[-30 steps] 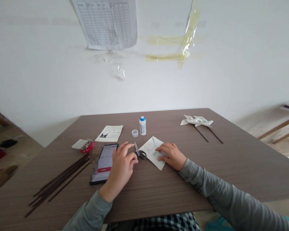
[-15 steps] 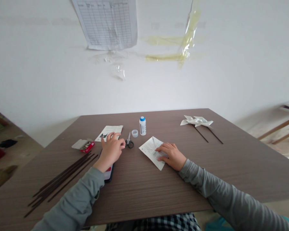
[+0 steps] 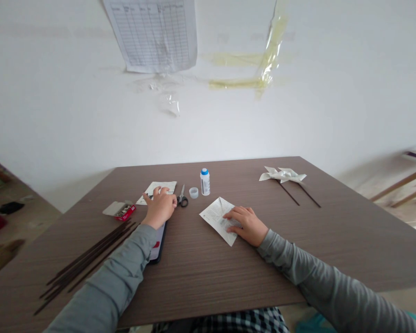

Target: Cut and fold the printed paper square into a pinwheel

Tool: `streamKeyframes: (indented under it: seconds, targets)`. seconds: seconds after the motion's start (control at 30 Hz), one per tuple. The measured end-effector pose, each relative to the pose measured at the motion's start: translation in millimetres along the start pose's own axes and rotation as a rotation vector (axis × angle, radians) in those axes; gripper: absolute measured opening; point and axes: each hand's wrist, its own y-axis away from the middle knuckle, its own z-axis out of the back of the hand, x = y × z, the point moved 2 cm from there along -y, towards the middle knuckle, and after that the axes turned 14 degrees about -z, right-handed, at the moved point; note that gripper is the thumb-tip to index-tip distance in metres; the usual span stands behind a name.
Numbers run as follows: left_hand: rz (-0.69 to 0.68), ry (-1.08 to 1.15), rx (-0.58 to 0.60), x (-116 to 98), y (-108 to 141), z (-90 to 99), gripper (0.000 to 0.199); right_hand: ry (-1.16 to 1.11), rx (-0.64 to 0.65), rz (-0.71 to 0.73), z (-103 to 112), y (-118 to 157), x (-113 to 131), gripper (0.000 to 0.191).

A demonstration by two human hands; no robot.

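My left hand (image 3: 160,206) is palm down with its fingers apart, over the front of a printed paper sheet (image 3: 168,186). Its thumb side is against the handle of small scissors (image 3: 183,200), and the contact is partly hidden. Beneath the wrist lies a phone (image 3: 158,246), partly covered by my forearm. My right hand (image 3: 248,225) rests on a creased square of printed paper (image 3: 219,216), fingers spread across its right side.
Behind stand a white bottle with a blue cap (image 3: 204,182) and a small clear cup (image 3: 193,193). At left are an open red box (image 3: 124,212) and several dark sticks (image 3: 86,260). Two paper pinwheels (image 3: 283,175) on sticks lie at right.
My left hand has moved slightly forward, and the scissors have shifted away and to the left with it. More of the phone shows. My right hand and its paper stay put.
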Motion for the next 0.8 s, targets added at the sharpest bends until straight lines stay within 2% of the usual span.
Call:
streamKeyframes:
  seconds: [0.17,0.33,0.43,0.63,0.8]
  targets:
    - [0.005,0.006,-0.005,6,-4,-1.2,0.026,-0.008,0.002,0.019,-1,0,-2,0.035]
    - [0.013,0.009,0.035,1,-5,2.8,0.024,-0.011,-0.030,0.034,0,2,-1,0.030]
    - [-0.010,0.045,0.004,-8,-10,5.9,0.016,-0.006,-0.009,0.017,0,1,0,0.031]
    - [-0.028,0.096,0.014,-34,-29,9.4,0.030,-0.001,0.034,-0.042,3,1,5,0.038]
    - [-0.015,0.117,0.028,-46,-38,10.2,0.030,0.003,0.004,-0.003,2,2,4,0.034]
